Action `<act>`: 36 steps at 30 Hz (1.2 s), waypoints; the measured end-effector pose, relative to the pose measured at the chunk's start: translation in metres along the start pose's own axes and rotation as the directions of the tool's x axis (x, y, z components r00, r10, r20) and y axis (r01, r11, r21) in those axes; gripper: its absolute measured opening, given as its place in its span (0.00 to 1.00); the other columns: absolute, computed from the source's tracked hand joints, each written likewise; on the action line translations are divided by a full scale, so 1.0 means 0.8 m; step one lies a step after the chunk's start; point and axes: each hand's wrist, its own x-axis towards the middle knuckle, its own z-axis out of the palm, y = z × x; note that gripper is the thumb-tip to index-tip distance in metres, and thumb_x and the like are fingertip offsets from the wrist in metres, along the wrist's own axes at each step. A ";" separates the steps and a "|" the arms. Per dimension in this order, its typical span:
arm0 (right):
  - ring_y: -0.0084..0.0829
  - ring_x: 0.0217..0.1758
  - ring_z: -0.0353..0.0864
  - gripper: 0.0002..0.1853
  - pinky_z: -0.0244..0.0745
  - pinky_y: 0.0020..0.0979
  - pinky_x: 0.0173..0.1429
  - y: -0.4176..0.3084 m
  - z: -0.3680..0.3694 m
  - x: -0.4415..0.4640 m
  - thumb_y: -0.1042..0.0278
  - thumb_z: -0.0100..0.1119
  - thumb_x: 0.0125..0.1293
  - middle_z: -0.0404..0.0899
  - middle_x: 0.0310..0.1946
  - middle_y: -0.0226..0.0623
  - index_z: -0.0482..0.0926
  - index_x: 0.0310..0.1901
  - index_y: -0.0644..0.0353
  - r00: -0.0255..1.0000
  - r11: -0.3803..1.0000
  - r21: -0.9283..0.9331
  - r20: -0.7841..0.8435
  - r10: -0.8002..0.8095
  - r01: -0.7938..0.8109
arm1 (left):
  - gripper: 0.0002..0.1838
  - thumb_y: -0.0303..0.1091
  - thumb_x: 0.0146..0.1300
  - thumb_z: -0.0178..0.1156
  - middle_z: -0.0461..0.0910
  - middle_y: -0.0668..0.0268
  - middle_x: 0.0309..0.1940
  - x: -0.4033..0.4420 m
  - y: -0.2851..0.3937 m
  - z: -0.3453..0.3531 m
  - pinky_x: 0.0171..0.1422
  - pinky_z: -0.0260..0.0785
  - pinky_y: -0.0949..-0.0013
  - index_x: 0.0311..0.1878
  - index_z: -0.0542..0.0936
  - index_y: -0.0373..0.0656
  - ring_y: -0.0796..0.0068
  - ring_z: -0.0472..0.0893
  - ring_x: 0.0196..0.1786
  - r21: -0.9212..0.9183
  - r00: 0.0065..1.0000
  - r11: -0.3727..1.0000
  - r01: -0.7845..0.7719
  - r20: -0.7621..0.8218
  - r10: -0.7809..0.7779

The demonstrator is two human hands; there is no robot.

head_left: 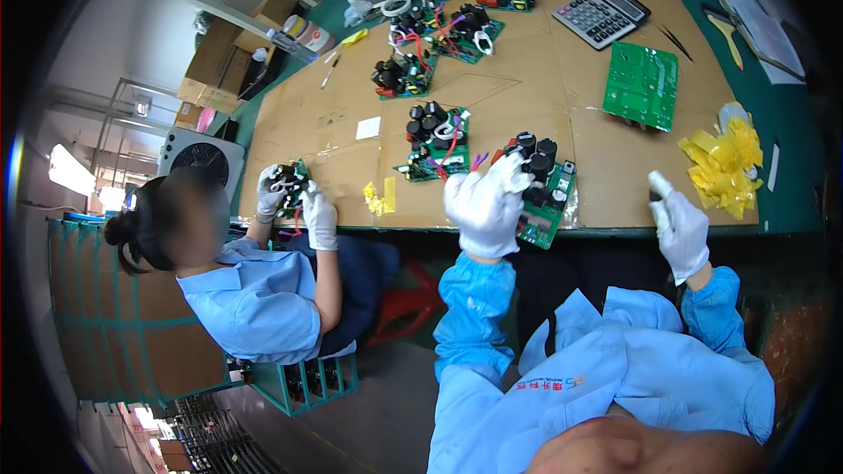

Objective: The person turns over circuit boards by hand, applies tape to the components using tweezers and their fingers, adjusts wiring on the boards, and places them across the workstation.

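My left hand (485,211), in a white glove, is at the left side of a green circuit board (551,197) with black capacitors. Its fingers curl over the board's left part, and the glove hides what lies beneath. The board sits at the table's front edge, its lower corner reaching past it. My right hand (683,233), also gloved in white, is apart from the board, to its right near the table edge. Its fingers are closed around something small and dark that I cannot make out. Nearby is a populated circuit board (439,140) with red and purple wires.
Yellow tape pieces (724,162) lie at the right, below a green board (641,86) turned solder side up. A calculator (601,14) and tweezers (676,44) lie behind. More wired boards (404,76) stand at the back. A co-worker (255,290) at the left handles another board (294,186).
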 end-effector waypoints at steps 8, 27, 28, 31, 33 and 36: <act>0.38 0.24 0.74 0.23 0.65 0.38 0.28 -0.005 0.042 0.008 0.67 0.64 0.65 0.73 0.23 0.36 0.78 0.62 0.58 0.984 0.993 -0.019 0.139 -0.114 0.118 | 0.19 0.38 0.76 0.55 0.87 0.54 0.35 0.076 -0.110 -0.092 0.42 0.79 0.66 0.48 0.83 0.27 0.70 0.87 0.36 0.022 0.860 0.882 0.471 -0.232 -0.454; 0.35 0.27 0.72 0.26 0.65 0.39 0.37 0.018 0.067 -0.002 0.53 0.57 0.67 0.70 0.24 0.33 0.78 0.62 0.59 0.909 0.968 -0.250 0.399 0.118 -0.016 | 0.18 0.52 0.67 0.57 0.85 0.62 0.42 0.119 -0.600 0.066 0.50 0.67 0.51 0.46 0.84 0.49 0.59 0.81 0.47 0.965 0.896 0.157 0.211 -0.126 -0.425; 0.35 0.27 0.72 0.26 0.65 0.39 0.38 0.019 0.067 -0.005 0.53 0.57 0.68 0.70 0.25 0.33 0.77 0.62 0.59 0.906 0.964 -0.267 0.406 0.123 -0.011 | 0.18 0.52 0.67 0.57 0.85 0.62 0.42 0.105 -0.611 0.065 0.50 0.67 0.51 0.46 0.84 0.49 0.59 0.81 0.47 0.966 0.892 0.151 0.209 -0.125 -0.434; 0.36 0.27 0.72 0.26 0.65 0.39 0.38 0.014 0.067 0.000 0.52 0.56 0.68 0.70 0.25 0.33 0.77 0.63 0.59 0.901 0.962 -0.274 0.413 0.130 -0.013 | 0.23 0.53 0.65 0.59 0.80 0.61 0.55 0.088 -0.618 0.054 0.57 0.66 0.49 0.55 0.82 0.48 0.58 0.76 0.60 0.868 0.704 0.088 0.489 -0.333 -0.627; 0.36 0.27 0.72 0.26 0.65 0.39 0.38 0.011 0.066 0.008 0.52 0.56 0.69 0.71 0.25 0.33 0.77 0.63 0.59 0.901 0.964 -0.266 0.417 0.117 -0.002 | 0.25 0.51 0.65 0.61 0.76 0.58 0.61 0.080 -0.607 0.036 0.64 0.64 0.47 0.59 0.79 0.46 0.56 0.72 0.67 0.926 0.884 0.171 0.337 -0.248 -0.395; 0.36 0.28 0.73 0.25 0.65 0.37 0.38 0.009 0.068 0.013 0.56 0.57 0.69 0.72 0.28 0.33 0.76 0.64 0.58 0.931 0.971 -0.239 0.354 0.093 -0.006 | 0.28 0.48 0.63 0.63 0.70 0.57 0.68 0.120 -0.561 0.002 0.71 0.59 0.48 0.64 0.75 0.48 0.54 0.65 0.73 0.967 0.969 0.225 0.118 -0.063 -0.238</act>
